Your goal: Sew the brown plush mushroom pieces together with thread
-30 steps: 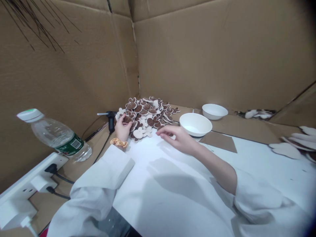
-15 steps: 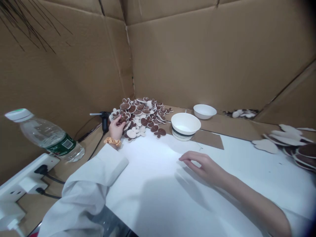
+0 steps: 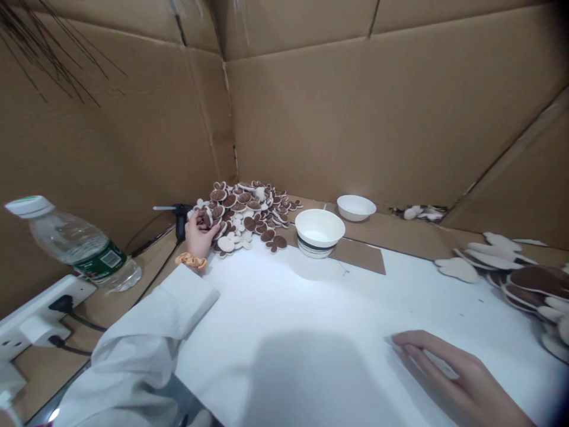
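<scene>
My left hand [image 3: 200, 234] reaches into a heap of brown-and-white padded fabric pieces [image 3: 242, 204]. Its thumb and fingers are apart around a brown piece at the heap's left edge, and I see no firm grip on it. An orange scrunchie [image 3: 191, 261] circles that wrist. Over the white tabletop at lower right is my right hand [image 3: 448, 367], fingers curled together and thumb close to the index finger, with nothing visible in it. A white bowl [image 3: 320, 228] with a dark band sits right of the heap, apart from both hands.
A second white bowl [image 3: 356, 207] stands behind. More fabric pieces [image 3: 524, 279] lie at far right. On the left are a glue gun [image 3: 180, 220], a tilted water bottle [image 3: 80, 249] and a power strip [image 3: 62, 308] with cables. Cardboard walls [image 3: 355, 118] close off the back.
My right hand has moved down and to the right, away from the bowl. My left hand stays at the heap, its thumb and fingers spread wider. The view has shifted slightly.
</scene>
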{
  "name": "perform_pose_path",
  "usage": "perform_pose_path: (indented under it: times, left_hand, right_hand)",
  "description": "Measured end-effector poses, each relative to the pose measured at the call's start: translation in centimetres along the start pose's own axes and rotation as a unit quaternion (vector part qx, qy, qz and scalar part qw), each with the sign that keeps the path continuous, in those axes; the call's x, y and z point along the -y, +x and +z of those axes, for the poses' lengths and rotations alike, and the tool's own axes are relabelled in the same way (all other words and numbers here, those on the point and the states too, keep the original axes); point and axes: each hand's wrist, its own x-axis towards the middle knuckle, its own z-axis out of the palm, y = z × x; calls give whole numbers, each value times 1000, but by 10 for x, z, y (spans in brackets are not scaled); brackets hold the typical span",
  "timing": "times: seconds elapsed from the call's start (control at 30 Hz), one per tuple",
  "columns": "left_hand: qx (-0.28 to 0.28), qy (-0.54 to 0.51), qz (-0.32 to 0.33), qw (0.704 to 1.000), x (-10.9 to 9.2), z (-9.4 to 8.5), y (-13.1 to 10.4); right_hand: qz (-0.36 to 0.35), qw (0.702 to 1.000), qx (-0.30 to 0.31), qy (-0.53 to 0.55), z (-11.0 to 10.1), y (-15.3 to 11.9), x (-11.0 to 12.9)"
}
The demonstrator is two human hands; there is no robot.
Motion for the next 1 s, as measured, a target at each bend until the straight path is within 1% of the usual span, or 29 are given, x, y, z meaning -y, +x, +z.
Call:
perform_pose_path:
  times: [0.1,0.17,0.37,0.5,0.63,0.8,0.9,1.0]
  left_hand:
    - [-4,11,2,1000,-1,-2,1]
    - [0,16,1,1000,0,-3,3]
    - [26,15,0,1000,4,-3,12]
    - [49,20,4,999,5,-3,14]
    - [51,52,22,997,5,0,13]
    - [49,91,51,993,2,2,12]
    - [52,100,67,991,-2,-3,12]
    - [63,94,71,991,-6,-13,14]
  right_hand:
    - [28,999,-25,-1,3,-15,-15]
    - [35,999,-31,-3,4,-19,-18]
    - [27,999,-27,13,0,-15,-7]
    - [49,999,-6,21,-3,-14,-1]
    - [57,998,5,30,-4,-14,2]
    - [48,998,9,29,-5,-12,4]
    - [49,998,6,29,-5,-11,5]
    - [57,998,2,26,-6,-12,3]
